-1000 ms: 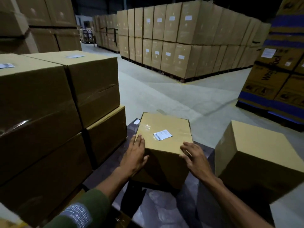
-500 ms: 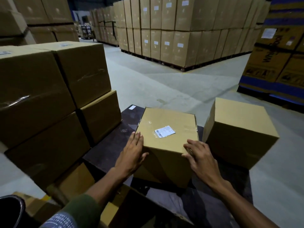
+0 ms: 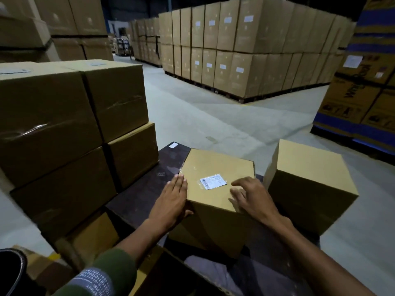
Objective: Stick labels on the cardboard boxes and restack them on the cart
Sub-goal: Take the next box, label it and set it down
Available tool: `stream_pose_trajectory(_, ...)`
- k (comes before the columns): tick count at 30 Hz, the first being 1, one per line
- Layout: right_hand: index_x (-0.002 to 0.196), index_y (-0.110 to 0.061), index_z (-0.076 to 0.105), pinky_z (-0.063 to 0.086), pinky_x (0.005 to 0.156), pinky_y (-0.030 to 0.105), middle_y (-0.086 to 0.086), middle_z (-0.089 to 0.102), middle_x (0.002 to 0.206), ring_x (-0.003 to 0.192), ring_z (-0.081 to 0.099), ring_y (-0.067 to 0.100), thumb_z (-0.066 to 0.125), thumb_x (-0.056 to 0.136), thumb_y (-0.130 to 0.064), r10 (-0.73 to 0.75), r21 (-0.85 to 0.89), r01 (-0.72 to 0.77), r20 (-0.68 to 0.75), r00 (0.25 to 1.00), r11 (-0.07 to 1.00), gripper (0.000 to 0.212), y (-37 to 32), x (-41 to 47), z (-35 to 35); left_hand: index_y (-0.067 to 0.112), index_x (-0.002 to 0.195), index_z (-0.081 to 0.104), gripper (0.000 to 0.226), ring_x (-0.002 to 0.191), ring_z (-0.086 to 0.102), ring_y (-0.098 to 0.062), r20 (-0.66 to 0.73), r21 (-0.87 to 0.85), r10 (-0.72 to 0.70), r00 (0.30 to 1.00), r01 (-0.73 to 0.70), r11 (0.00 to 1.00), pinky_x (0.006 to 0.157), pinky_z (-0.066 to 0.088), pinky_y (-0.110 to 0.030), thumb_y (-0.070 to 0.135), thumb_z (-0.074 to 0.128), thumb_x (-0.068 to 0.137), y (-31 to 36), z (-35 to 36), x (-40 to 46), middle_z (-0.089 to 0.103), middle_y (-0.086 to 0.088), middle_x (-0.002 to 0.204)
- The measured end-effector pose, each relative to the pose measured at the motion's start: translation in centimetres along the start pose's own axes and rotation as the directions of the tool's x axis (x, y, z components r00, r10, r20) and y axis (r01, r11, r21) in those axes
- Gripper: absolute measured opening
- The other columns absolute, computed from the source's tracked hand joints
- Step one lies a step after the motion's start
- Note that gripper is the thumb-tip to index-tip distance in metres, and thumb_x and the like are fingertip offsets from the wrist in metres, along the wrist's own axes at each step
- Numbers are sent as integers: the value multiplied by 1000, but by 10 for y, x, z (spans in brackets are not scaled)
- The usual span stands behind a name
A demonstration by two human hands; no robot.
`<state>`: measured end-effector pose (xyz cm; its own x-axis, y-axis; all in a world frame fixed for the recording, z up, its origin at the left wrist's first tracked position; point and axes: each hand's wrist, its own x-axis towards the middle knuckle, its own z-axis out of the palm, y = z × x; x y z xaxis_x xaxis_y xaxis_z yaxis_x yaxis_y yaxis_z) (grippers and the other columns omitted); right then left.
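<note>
I've got the labelled box point(image 3: 215, 184) sitting low and centre in the frame on the dark cart deck point(image 3: 149, 189), its white label point(image 3: 213, 181) stuck flat on the top face. My left hand point(image 3: 171, 201) lies with straight fingers pressed against the box's left edge, grip released, thumb tucked at the near corner. My right hand point(image 3: 250, 197) rests over the right near corner with fingers loosely bent on the top face; it isn't really clamping anything, so I'd call that grip released too.

I judge the label is already on and the step in hand is getting this box into the stack point(image 3: 74, 124) at the left of the frame. To do it well, I'd drop both palms lower on opposite side faces, squeeze evenly, and lift level so the box doesn't tip. I'd set it with the label facing up, like the others on the stack, edges flush with its neighbours. An unlabelled box point(image 3: 310, 189) waits just beside, at right
</note>
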<state>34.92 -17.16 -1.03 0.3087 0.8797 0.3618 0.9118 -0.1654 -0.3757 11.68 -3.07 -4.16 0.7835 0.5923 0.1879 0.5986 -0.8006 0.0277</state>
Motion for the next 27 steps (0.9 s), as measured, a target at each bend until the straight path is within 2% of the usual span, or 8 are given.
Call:
stream_pose_trajectory(2,117,-22,66,45,94,43,3,64,121,112,54,24,55,92,-43,-48,13,47,81,996,999,34,-6,29,1,-1,153,-1,106,149,-11,-31,-6,-4,15,1000,-15,1000,121,-3,-39,54,61,88,-1,1,-1,-8,-20,161)
stream_pose_trajectory(5,128,-24,58,41,100,42,7,55,133,121,47,25,52,91,-49,-100,30,96,257,961,995,46,-17,67,6,-2,153,-3,106,149,-13,-31,-15,-15,23,1000,-23,1000,119,-8,-36,53,61,89,-1,-1,-2,-9,-21,161)
stream_pose_trajectory(9,142,-30,43,39,105,44,6,40,145,128,39,23,60,89,-55,-91,-23,121,523,848,992,61,-18,95,15,-1,153,-5,103,149,-15,-32,-5,-16,27,1000,-27,1000,118,-8,-36,50,59,91,-1,-3,-3,-12,-21,161)
stream_pose_trajectory(11,141,-34,44,37,106,46,3,35,146,129,35,23,61,85,-61,-80,-52,138,598,797,989,65,-14,100,16,-1,153,-6,103,148,-18,-32,10,-22,18,1000,-18,1000,120,-4,-38,50,59,91,-3,-3,-2,-13,-21,161)
stream_pose_trajectory(14,136,-36,50,39,104,43,1,37,143,126,37,21,64,82,-61,-105,-37,167,638,763,985,61,-11,107,11,-1,153,-4,103,146,-22,-33,22,-28,25,999,-24,999,123,8,-43,51,59,90,-5,0,-2,-14,-23,160)
stream_pose_trajectory(17,129,-37,56,43,99,38,-3,42,137,119,43,17,70,82,-52,-104,-51,177,642,759,983,51,-13,114,9,-1,153,-4,103,146,-24,-33,35,-43,26,999,-25,999,122,15,-44,50,60,90,-7,1,0,-17,-23,160)
stream_pose_trajectory(24,113,-36,63,47,90,32,-5,45,119,108,50,15,83,71,-47,-59,-125,200,692,719,972,48,-27,137,9,-1,153,-4,103,146,-23,-33,38,-52,19,999,-17,999,122,8,-44,50,60,90,-6,-1,0,-17,-23,159)
stream_pose_trajectory(27,108,-36,63,49,87,33,-5,46,113,103,53,15,87,67,-45,-58,-154,240,718,694,959,48,-34,146,9,0,153,-5,102,145,-24,-32,44,-69,9,999,-5,998,122,13,-44,49,60,91,-5,-1,0,-19,-21,159)
